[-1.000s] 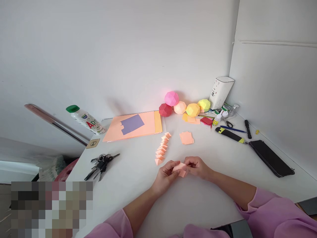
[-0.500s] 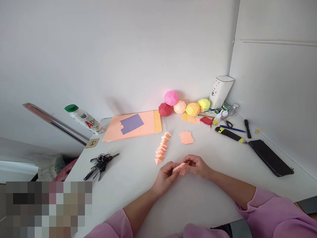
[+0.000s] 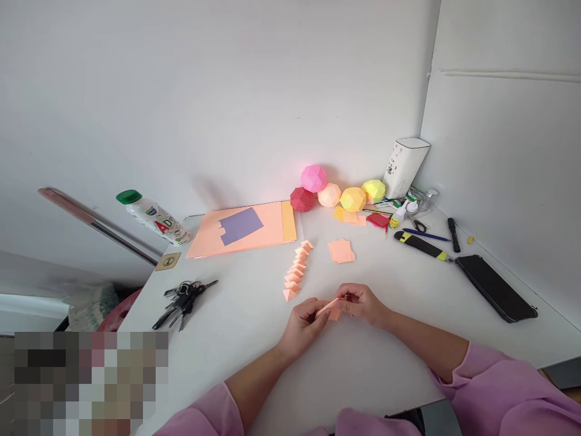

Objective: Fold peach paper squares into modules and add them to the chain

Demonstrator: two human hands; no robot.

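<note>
Between my hands is a small peach paper piece (image 3: 334, 310), partly covered by fingers. My left hand (image 3: 305, 324) pinches its left side with thumb and fingers. On the right side, my right hand (image 3: 362, 304) grips the same paper between thumb and fingers. Just beyond my left hand, a row of folded peach paper units (image 3: 294, 275) runs away from me over the white table (image 3: 254, 321). A loose stack of peach paper squares (image 3: 342, 251) lies beyond my hands.
Faceted paper balls (image 3: 353, 199) stand by the wall. Large peach sheets (image 3: 272, 230) carry a purple piece (image 3: 240, 226). Keys (image 3: 185, 301) and a bottle (image 3: 157, 218) are left. A cutter (image 3: 420, 245), glue bottle (image 3: 397, 215) and black phone (image 3: 497, 289) are right.
The paper in my hands is tilted slightly differently, and my left fingers have shifted a little. The rest of the table is as before.
</note>
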